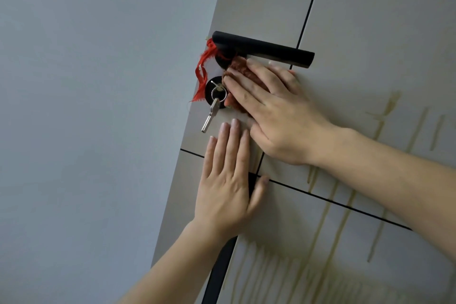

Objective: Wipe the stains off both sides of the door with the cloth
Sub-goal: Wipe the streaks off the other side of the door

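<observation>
The beige door (370, 32) fills the right half of the head view, marked with thin black grooves. Yellowish drip stains (328, 224) run down its lower right part. My right hand (274, 116) lies flat over a brown cloth (238, 69) and presses it against the door just below the handle. Only the cloth's upper left edge shows past my fingers. My left hand (227, 180) rests flat on the door below it, fingers straight, thumb on a black groove.
A black lever handle (264, 48) sticks out above my right hand. Red ribbon (203, 71) hangs from it. A key on a ring (211, 112) dangles from the round black lock (214, 92). A plain grey wall (93, 118) takes up the left.
</observation>
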### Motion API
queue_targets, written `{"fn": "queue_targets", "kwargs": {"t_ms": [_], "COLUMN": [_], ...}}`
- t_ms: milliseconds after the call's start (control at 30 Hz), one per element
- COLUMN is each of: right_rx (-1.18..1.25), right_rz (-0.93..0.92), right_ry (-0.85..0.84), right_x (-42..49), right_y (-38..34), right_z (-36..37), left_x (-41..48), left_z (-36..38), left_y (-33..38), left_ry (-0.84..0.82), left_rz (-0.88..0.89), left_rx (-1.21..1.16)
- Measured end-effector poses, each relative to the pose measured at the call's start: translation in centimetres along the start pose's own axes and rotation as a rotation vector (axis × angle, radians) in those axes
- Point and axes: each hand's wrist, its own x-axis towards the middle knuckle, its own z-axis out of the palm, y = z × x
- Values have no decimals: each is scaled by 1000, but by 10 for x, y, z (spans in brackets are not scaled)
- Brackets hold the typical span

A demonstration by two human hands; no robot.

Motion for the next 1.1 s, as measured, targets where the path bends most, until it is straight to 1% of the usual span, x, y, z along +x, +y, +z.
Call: {"fn": "queue_targets", "kwargs": {"t_ms": [67,167,233,333,367,500,533,633,667,767,800,833,900,933,967,1067,1100], "right_rx": [5,-63,-104,-83,-76,-85,-90,-58,-52,-36,-34,-39,-30,-32,-33,-34,-35], "right_rz": [-2,13,58,187,190,-18,-13,140,113,-84,-105,-79,38,68,50,-121,-156], "right_ry": [-29,-67,-48,-37,-51,-99,-77,-63,-87,-159,-144,-110,-98,-111,-129,-179,-171], "right_x": [-8,-48,-68,-62,-62,-86,-83,-62,-64,-88,-87,-80,-60,-55,-58,-88,-92], "right_y": [2,8,14,13,8,0,5,2,-7,-27,-23,-18,-18,-24,-31,-41,-37], "right_z": [-3,-4,-7,-9,-7,0,-3,-7,-4,8,7,6,2,1,4,12,12], "left_x": [0,0,0,0,0,0,-1,-1,-3,-17,-22,-27,-31,-33,-34,-38,-40], "left_z": [0,-2,-2,-1,-1,-2,-2,-1,0,1,0,0,2,3,4,5,5], "left_y": [1,0,-1,0,1,-1,-1,0,1,0,-1,-3,-3,-2,-2,-3,-4], "left_ry": [-9,-30,-23,1,4,3,1,7,15,10,-7,-18,-21,-15,-7,-14,-27], "left_rz": [-2,-5,5,9,6,10,10,-3,-12,-49,-62,-71,-94,-114,-137,-173,-169], "left_rx": [0,12,28,35,24,9,9,-6,-21,-32,-26,-18,-2,3,5,16,16]}}
